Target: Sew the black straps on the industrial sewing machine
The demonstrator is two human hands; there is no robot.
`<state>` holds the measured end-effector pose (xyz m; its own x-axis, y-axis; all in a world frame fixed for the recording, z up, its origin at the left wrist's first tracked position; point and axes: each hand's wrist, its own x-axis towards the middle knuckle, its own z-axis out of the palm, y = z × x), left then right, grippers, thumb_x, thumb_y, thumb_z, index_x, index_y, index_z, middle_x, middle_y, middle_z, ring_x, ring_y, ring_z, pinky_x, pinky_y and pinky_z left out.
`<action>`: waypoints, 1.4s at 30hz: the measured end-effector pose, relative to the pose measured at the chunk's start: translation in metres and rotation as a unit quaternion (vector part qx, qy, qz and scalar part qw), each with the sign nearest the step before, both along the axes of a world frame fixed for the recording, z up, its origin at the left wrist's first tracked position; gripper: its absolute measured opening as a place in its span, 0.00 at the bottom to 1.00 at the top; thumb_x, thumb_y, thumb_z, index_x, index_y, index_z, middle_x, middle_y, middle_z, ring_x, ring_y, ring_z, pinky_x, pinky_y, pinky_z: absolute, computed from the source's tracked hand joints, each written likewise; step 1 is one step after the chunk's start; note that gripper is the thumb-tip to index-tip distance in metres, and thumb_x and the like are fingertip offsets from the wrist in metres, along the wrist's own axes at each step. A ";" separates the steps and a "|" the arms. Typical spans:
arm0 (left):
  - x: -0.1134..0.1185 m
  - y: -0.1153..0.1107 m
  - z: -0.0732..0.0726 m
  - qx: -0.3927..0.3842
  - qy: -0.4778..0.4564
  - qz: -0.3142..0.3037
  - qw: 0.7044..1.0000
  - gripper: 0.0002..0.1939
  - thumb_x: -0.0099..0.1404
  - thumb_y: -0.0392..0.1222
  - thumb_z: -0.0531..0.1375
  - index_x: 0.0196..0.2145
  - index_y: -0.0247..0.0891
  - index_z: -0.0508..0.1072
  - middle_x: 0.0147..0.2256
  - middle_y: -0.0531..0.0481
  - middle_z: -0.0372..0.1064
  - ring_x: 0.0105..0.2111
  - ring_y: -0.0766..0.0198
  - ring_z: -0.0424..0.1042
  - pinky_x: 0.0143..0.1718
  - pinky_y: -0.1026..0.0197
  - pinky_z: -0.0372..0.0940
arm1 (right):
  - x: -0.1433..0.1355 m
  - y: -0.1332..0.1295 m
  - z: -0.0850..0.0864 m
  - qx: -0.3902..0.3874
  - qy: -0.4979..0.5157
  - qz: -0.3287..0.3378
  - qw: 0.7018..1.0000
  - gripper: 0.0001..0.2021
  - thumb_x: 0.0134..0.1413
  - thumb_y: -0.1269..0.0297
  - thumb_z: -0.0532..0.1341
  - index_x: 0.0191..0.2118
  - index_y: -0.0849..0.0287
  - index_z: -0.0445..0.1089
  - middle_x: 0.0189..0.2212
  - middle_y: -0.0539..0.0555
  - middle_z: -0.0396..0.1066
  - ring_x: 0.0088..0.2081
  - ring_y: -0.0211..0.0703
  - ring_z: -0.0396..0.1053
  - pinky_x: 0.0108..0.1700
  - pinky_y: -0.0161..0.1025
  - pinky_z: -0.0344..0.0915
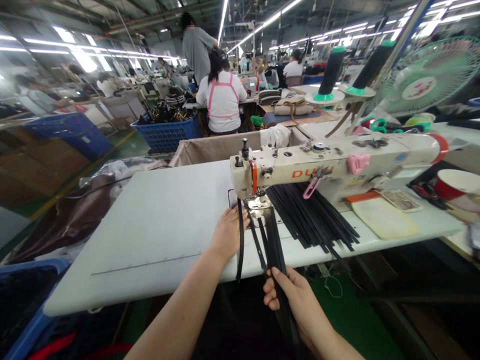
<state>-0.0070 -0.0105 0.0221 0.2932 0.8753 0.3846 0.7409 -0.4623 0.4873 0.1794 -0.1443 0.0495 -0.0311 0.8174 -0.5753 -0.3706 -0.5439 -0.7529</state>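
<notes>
My left hand (227,232) lies flat on the sewing table (168,210), fingers stretched out beside the needle area of the sewing machine (285,167). A narrow black strip (240,245) hangs down past its fingertips, over the table's front edge. Below that edge, my right hand (290,295) is closed around a bundle of black strips (275,240), which runs up to the metal plate under the machine head. Thinner strips lie between the two hands. Their upper ends are partly hidden by the machine head.
More black strips (311,215) lie fanned out under the machine arm. A yellowish pad (386,217), a red-and-white cup (457,182) and a fan (431,80) are on the right. Beyond the table stands a fabric-lined bin (210,147); a person (224,100) sits behind it.
</notes>
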 end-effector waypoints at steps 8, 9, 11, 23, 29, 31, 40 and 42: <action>-0.002 0.007 -0.006 0.003 -0.011 0.002 1.000 0.15 0.76 0.42 0.54 0.52 0.41 0.78 0.56 0.43 0.76 0.62 0.53 0.70 0.68 0.43 0.60 | 0.008 -0.024 -0.003 -0.008 0.008 -0.002 1.000 0.25 0.42 0.45 0.75 0.35 0.62 0.76 0.23 0.52 0.76 0.22 0.39 0.75 0.24 0.31 0.67; -0.002 0.008 -0.007 0.004 -0.011 0.003 1.000 0.15 0.76 0.42 0.54 0.52 0.41 0.78 0.56 0.44 0.76 0.61 0.54 0.71 0.68 0.43 0.60 | 0.008 -0.024 -0.002 -0.007 0.002 -0.001 1.000 0.24 0.41 0.45 0.76 0.35 0.62 0.76 0.22 0.51 0.76 0.22 0.38 0.75 0.24 0.31 0.67; -0.002 0.009 -0.009 0.005 -0.013 0.009 1.000 0.14 0.76 0.42 0.55 0.52 0.42 0.78 0.56 0.44 0.77 0.61 0.54 0.71 0.68 0.42 0.60 | 0.007 -0.024 0.000 -0.001 -0.007 0.001 1.000 0.24 0.40 0.46 0.76 0.34 0.62 0.76 0.22 0.51 0.75 0.22 0.37 0.74 0.23 0.30 0.67; 0.001 0.018 -0.008 -0.020 -0.030 0.019 0.999 0.12 0.74 0.41 0.57 0.47 0.42 0.80 0.52 0.46 0.79 0.60 0.55 0.72 0.69 0.46 0.59 | 0.010 -0.035 0.005 0.017 -0.018 -0.008 1.000 0.25 0.38 0.44 0.77 0.32 0.58 0.71 0.22 0.48 0.74 0.20 0.34 0.71 0.20 0.29 0.63; 0.000 0.020 -0.009 -0.012 -0.021 0.007 1.000 0.12 0.74 0.40 0.57 0.47 0.39 0.80 0.52 0.43 0.79 0.60 0.54 0.72 0.69 0.44 0.59 | 0.014 -0.038 0.006 0.024 -0.030 0.002 0.999 0.26 0.39 0.43 0.76 0.32 0.58 0.71 0.21 0.48 0.74 0.19 0.34 0.69 0.19 0.29 0.61; 0.000 0.019 -0.008 -0.001 -0.014 0.004 1.000 0.12 0.74 0.39 0.56 0.47 0.38 0.80 0.52 0.43 0.79 0.60 0.54 0.73 0.68 0.44 0.59 | 0.015 -0.037 0.005 0.035 -0.033 0.002 0.999 0.26 0.38 0.42 0.76 0.33 0.59 0.71 0.22 0.48 0.74 0.19 0.35 0.70 0.20 0.29 0.62; -0.001 0.016 -0.009 0.009 0.002 0.000 1.000 0.15 0.76 0.41 0.53 0.50 0.39 0.79 0.53 0.44 0.78 0.60 0.54 0.71 0.67 0.45 0.62 | 0.015 -0.023 0.000 0.035 -0.046 0.008 0.998 0.26 0.41 0.41 0.75 0.33 0.59 0.72 0.22 0.48 0.73 0.19 0.36 0.70 0.19 0.31 0.63; -0.001 0.016 -0.011 0.009 0.001 0.003 1.000 0.15 0.77 0.42 0.53 0.52 0.39 0.78 0.54 0.43 0.78 0.61 0.54 0.70 0.68 0.44 0.61 | 0.014 -0.020 0.000 0.033 -0.046 0.010 0.998 0.26 0.40 0.41 0.75 0.34 0.59 0.73 0.22 0.48 0.73 0.19 0.37 0.70 0.19 0.31 0.63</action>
<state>-0.0082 0.0058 0.0107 0.2889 0.8696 0.4004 0.7447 -0.4670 0.4769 0.1931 -0.1642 0.0495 0.0020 0.8535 -0.5211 -0.2872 -0.4986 -0.8179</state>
